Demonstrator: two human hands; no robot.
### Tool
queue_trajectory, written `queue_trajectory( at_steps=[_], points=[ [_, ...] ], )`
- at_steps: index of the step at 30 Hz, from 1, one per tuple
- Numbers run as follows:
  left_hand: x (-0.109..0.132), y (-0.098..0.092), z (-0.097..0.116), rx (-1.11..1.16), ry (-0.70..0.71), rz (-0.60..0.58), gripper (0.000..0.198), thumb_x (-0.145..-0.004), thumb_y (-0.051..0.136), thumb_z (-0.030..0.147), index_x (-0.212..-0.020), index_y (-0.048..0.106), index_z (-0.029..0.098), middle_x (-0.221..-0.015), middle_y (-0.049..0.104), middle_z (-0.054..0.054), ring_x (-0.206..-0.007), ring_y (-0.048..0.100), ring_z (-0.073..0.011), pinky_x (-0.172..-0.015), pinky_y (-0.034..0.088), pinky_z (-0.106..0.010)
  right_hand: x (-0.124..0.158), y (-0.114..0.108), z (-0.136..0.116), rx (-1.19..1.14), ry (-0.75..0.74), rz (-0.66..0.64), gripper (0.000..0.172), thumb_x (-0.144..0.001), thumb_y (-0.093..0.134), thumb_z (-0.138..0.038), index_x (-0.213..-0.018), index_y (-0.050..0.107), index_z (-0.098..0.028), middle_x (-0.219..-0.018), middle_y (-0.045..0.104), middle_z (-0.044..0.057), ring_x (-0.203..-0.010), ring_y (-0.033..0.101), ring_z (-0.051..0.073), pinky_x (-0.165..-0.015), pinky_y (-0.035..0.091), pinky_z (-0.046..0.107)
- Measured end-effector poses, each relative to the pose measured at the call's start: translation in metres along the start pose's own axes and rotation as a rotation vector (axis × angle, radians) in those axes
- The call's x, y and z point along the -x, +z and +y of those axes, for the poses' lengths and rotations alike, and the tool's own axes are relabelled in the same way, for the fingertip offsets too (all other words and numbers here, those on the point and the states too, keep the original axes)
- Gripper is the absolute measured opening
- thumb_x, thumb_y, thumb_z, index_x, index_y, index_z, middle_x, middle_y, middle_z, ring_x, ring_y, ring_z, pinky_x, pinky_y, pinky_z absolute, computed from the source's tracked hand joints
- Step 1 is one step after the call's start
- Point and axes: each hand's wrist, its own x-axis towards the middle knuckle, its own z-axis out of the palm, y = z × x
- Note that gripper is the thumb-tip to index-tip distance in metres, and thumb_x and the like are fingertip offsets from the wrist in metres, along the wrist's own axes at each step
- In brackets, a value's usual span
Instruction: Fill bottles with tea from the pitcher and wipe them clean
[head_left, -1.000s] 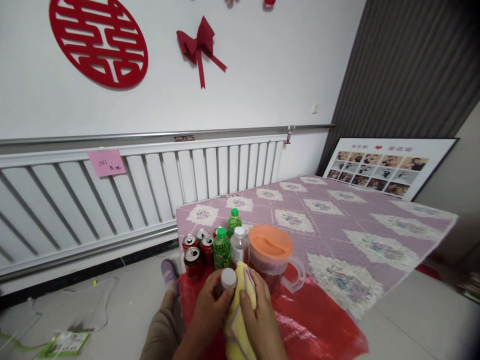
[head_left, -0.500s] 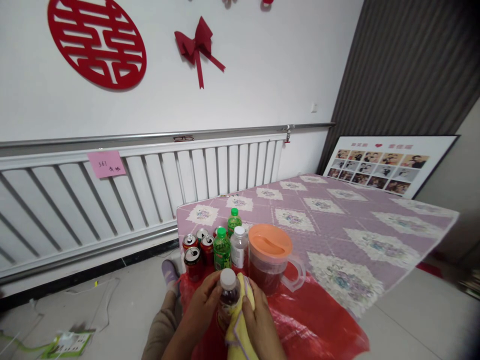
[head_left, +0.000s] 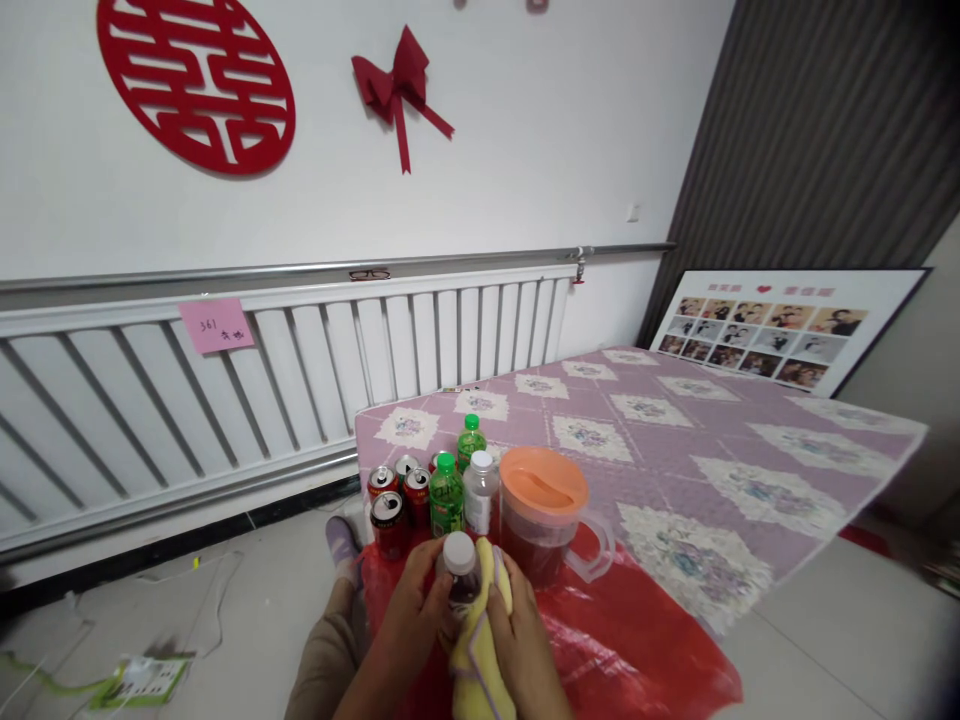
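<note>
My left hand (head_left: 409, 615) is wrapped round a small bottle with a white cap (head_left: 459, 566) and dark contents, held upright above a red plastic sheet (head_left: 637, 650). My right hand (head_left: 519, 640) presses a yellow cloth (head_left: 480, 650) against the bottle's right side. Just behind stand several red cans (head_left: 388, 520), two green bottles (head_left: 445, 496), a clear bottle with a white cap (head_left: 479, 490) and a pitcher with an orange lid (head_left: 546, 512).
The drinks stand at the near corner of a bed with a purple patterned cover (head_left: 675, 450). A white radiator (head_left: 262, 370) with a pink note (head_left: 216, 325) runs along the wall. A photo board (head_left: 780, 325) leans at the right. Litter (head_left: 139, 675) lies on the floor.
The bottle has risen a little out of the cloth, showing its neck and dark contents. The cloth has slid lower along its right side. Both hands keep their hold.
</note>
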Motion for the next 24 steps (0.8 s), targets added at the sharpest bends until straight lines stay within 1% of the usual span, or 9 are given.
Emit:
queue_trajectory(
  at_steps=[3, 5, 9, 12, 15, 18, 20, 22, 24],
  points=[
    [0.001, 0.003, -0.003, -0.015, 0.008, 0.040, 0.036, -0.084, 0.052, 0.023, -0.118, 0.061, 0.019, -0.124, 0.066, -0.011, -0.118, 0.059, -0.0247, -0.105, 0.045, -0.038, 0.001, 0.003, 0.013, 0.005, 0.006, -0.022, 0.046, -0.087, 0.046, -0.036, -0.128, 0.060, -0.018, -0.132, 0.064, 0.014, -0.127, 0.057, 0.029, -0.110, 0.043, 0.049],
    [0.001, 0.004, -0.003, -0.019, 0.014, 0.052, 0.034, -0.083, 0.053, 0.023, -0.116, 0.061, 0.019, -0.121, 0.066, -0.011, -0.115, 0.060, -0.0251, -0.103, 0.046, -0.039, 0.002, 0.002, 0.011, 0.005, 0.007, -0.029, 0.048, -0.088, 0.045, -0.036, -0.130, 0.058, -0.017, -0.134, 0.063, 0.015, -0.129, 0.055, 0.029, -0.112, 0.041, 0.050],
    [0.001, 0.008, -0.001, -0.018, -0.002, 0.075, 0.036, -0.081, 0.055, 0.022, -0.117, 0.060, 0.019, -0.121, 0.067, -0.010, -0.115, 0.061, -0.0254, -0.102, 0.047, -0.040, 0.006, -0.006, -0.015, -0.007, -0.005, -0.029, 0.051, -0.093, 0.040, -0.038, -0.138, 0.048, -0.016, -0.144, 0.053, 0.017, -0.135, 0.048, 0.028, -0.113, 0.039, 0.050],
    [0.000, 0.011, 0.001, -0.024, -0.039, 0.101, 0.034, -0.080, 0.056, 0.022, -0.115, 0.060, 0.019, -0.116, 0.069, -0.010, -0.110, 0.064, -0.0255, -0.098, 0.049, -0.040, 0.007, -0.010, -0.040, -0.012, -0.069, 0.010, 0.051, -0.095, 0.040, -0.040, -0.141, 0.043, -0.018, -0.149, 0.045, 0.016, -0.140, 0.041, 0.028, -0.115, 0.037, 0.049],
    [-0.001, 0.014, 0.001, -0.059, -0.034, 0.132, 0.032, -0.079, 0.059, 0.024, -0.111, 0.061, 0.018, -0.111, 0.070, -0.010, -0.105, 0.066, -0.0263, -0.095, 0.051, -0.040, 0.006, -0.008, -0.048, 0.011, -0.118, 0.033, 0.050, -0.096, 0.041, -0.039, -0.141, 0.043, -0.018, -0.151, 0.042, 0.016, -0.144, 0.035, 0.027, -0.116, 0.034, 0.048],
    [-0.001, 0.016, -0.002, -0.094, -0.044, 0.177, 0.035, -0.077, 0.061, 0.024, -0.111, 0.061, 0.017, -0.110, 0.070, -0.011, -0.103, 0.066, -0.0271, -0.094, 0.052, -0.041, 0.002, -0.003, -0.033, 0.029, -0.069, 0.007, 0.052, -0.096, 0.038, -0.039, -0.143, 0.040, -0.014, -0.150, 0.044, 0.018, -0.142, 0.038, 0.027, -0.116, 0.034, 0.049],
    [-0.002, 0.016, -0.005, -0.102, -0.040, 0.189, 0.041, -0.076, 0.061, 0.023, -0.116, 0.060, 0.016, -0.115, 0.069, -0.012, -0.107, 0.064, -0.0274, -0.097, 0.050, -0.042, 0.001, 0.000, -0.017, 0.044, -0.019, -0.045, 0.053, -0.096, 0.035, -0.037, -0.143, 0.041, -0.012, -0.148, 0.047, 0.018, -0.139, 0.043, 0.027, -0.116, 0.035, 0.049],
    [-0.002, 0.014, -0.006, -0.113, -0.014, 0.186, 0.047, -0.076, 0.061, 0.023, -0.123, 0.059, 0.016, -0.123, 0.066, -0.013, -0.114, 0.061, -0.0277, -0.102, 0.047, -0.042, 0.001, 0.001, -0.003, 0.060, 0.008, -0.092, 0.052, -0.094, 0.037, -0.035, -0.140, 0.047, -0.012, -0.143, 0.053, 0.018, -0.136, 0.047, 0.028, -0.114, 0.037, 0.049],
    [-0.003, 0.012, -0.005, -0.142, 0.013, 0.175, 0.048, -0.076, 0.062, 0.024, -0.124, 0.060, 0.016, -0.124, 0.065, -0.012, -0.117, 0.059, -0.0279, -0.105, 0.044, -0.041, 0.002, 0.001, 0.006, 0.070, 0.018, -0.113, 0.050, -0.091, 0.041, -0.033, -0.135, 0.053, -0.012, -0.139, 0.058, 0.018, -0.133, 0.051, 0.029, -0.113, 0.039, 0.050]
  ],
)
